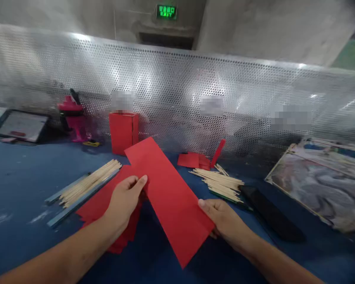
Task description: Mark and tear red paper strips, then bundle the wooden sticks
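Observation:
A long strip of red paper (pixel 171 197) is held up at a slant over the table. My left hand (pixel 126 197) pinches its left edge, thumb on top. Its lower right edge is gripped by my right hand (pixel 221 219), again with the thumb on top and the other fingers mostly hidden behind. Beneath and beside my left hand lies a pile of red paper sheets (pixel 102 197). Thin wooden sticks (pixel 88 183) rest between blue strips to the left. More wooden sticks (pixel 219 181) are bunched beyond my right hand.
A red box (pixel 122 133) stands at the back, near smaller red pieces (pixel 189 159). A pink cup (pixel 75 118) and a tablet (pixel 23 125) are at the left. On the right lie a black pouch (pixel 270 213) and a painted board (pixel 322 181). A perforated metal screen (pixel 171 79) borders the blue table.

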A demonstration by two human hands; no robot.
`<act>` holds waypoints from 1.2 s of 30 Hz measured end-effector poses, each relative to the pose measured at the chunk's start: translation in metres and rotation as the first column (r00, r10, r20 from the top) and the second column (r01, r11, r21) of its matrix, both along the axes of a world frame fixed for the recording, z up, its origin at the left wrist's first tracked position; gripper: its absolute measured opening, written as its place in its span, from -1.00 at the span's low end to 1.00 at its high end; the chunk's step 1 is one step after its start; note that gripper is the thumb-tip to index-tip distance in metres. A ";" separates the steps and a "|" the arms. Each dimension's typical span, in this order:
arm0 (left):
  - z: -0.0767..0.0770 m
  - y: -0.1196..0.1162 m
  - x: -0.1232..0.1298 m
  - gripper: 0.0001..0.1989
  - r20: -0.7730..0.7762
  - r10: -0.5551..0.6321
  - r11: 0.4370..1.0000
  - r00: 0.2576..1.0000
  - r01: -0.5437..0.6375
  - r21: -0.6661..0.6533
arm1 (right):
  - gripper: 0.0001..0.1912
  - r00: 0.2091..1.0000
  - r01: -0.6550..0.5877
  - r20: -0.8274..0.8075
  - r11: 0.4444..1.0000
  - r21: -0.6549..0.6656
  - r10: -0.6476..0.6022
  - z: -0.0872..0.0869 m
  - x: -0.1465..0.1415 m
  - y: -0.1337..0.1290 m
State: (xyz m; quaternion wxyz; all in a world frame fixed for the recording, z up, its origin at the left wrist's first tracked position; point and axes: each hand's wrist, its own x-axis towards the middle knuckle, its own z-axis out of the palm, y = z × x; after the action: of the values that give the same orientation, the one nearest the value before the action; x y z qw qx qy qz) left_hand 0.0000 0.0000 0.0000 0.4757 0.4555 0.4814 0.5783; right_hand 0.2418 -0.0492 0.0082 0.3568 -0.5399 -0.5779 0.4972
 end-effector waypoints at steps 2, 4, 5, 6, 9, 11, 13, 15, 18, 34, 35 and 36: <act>0.004 -0.002 0.000 -0.59 0.041 -0.014 1.000 0.999 0.014 -0.014 | -0.30 1.000 -0.011 -0.010 1.000 0.014 0.012 0.000 0.001 -0.001; 0.006 -0.002 0.000 -0.59 0.071 -0.015 1.000 0.997 0.017 -0.023 | -0.29 0.999 -0.007 -0.041 1.000 0.030 0.008 0.000 0.002 -0.001; 0.006 -0.002 -0.001 -0.59 0.084 -0.012 1.000 0.996 0.015 -0.027 | -0.29 0.998 0.005 -0.070 0.999 0.042 -0.002 -0.001 0.002 -0.001; 0.006 -0.002 -0.002 -0.60 0.091 -0.006 1.000 0.996 0.008 -0.028 | -0.30 0.995 0.021 -0.102 0.998 0.051 -0.015 -0.001 0.002 -0.001; 0.003 -0.002 -0.004 -0.59 0.099 0.017 1.000 0.995 -0.015 -0.019 | -0.43 0.987 0.053 -0.153 0.997 0.048 -0.045 0.000 0.001 -0.001; 0.003 -0.004 -0.003 -0.57 0.111 0.012 1.000 0.994 -0.011 -0.013 | -0.56 0.985 0.053 -0.169 0.997 0.048 -0.044 0.001 0.000 -0.001; 0.007 -0.010 0.000 -0.56 0.100 -0.009 1.000 0.995 0.008 0.009 | -0.63 0.979 0.041 -0.201 0.996 0.077 -0.025 0.002 -0.002 0.000; 0.013 -0.018 0.004 -0.55 0.064 -0.039 0.999 0.997 0.037 0.032 | -0.65 0.977 0.054 -0.210 0.989 0.140 -0.023 0.003 -0.003 -0.001; 0.022 -0.030 0.010 -0.54 0.133 -0.051 0.999 0.990 0.053 -0.008 | -0.63 0.980 0.123 -0.181 0.971 0.205 -0.086 0.008 0.003 -0.005; 0.043 -0.058 0.021 -0.41 0.438 -0.320 0.868 0.840 0.445 -0.218 | -0.60 0.966 -0.004 -0.255 0.990 -0.140 -0.033 0.028 0.007 -0.014; 0.047 -0.051 0.015 -0.42 0.430 -0.295 0.858 0.853 0.434 -0.273 | -0.63 0.973 -0.042 -0.230 0.984 -0.174 0.000 0.027 0.006 -0.015; 0.049 -0.044 0.009 -0.46 0.377 -0.324 0.838 0.868 0.448 -0.312 | -0.66 0.980 -0.077 -0.194 0.978 -0.192 0.039 0.027 0.005 -0.016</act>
State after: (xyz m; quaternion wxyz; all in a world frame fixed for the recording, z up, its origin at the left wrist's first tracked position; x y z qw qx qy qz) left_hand 0.0090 -0.0443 0.0487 0.7337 0.3440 0.4030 0.4254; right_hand 0.2470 -0.0654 0.0352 0.3398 -0.5060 -0.5042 0.6118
